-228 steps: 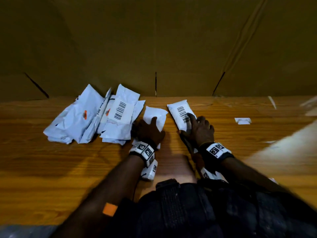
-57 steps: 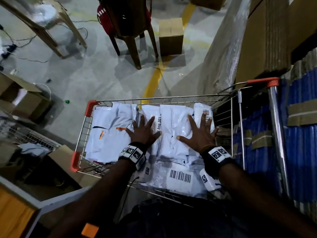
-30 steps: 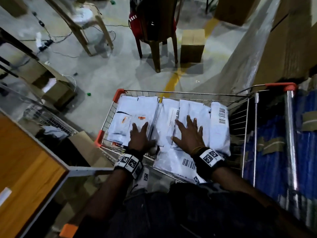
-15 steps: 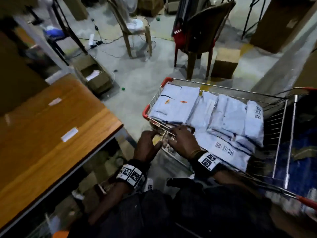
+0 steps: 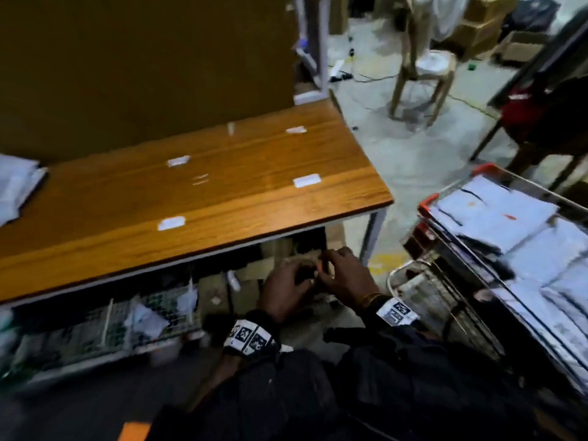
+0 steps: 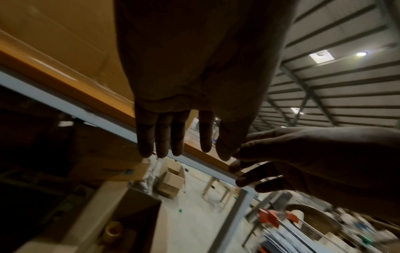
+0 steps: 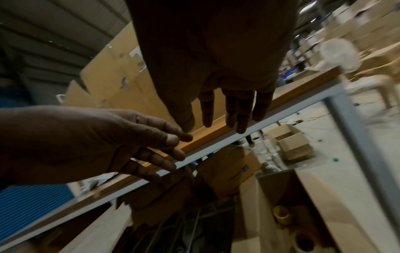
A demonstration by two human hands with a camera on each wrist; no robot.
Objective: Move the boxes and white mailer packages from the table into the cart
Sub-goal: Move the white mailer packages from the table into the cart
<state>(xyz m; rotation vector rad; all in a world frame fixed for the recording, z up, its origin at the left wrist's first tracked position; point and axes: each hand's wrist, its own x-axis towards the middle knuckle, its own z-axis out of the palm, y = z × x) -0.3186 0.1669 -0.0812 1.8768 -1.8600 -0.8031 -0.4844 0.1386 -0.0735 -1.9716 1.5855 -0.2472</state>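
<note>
White mailers (image 5: 14, 186) lie at the wooden table's (image 5: 222, 198) far left edge. Wrist views alone show both palms — left hand (image 5: 286, 289) and right hand (image 5: 346, 275) loose-fingered, holding nothing, fingertips nearly touching. Rightward, the wire cart (image 5: 451, 281) holds stacked white mailer packages (image 5: 509, 224).

The table (image 5: 222, 186) fills the frame's left and centre; mailers (image 5: 16, 186) lie at its far left edge. The cart (image 5: 428, 202), lower right, holds more mailers (image 5: 509, 224).
</note>
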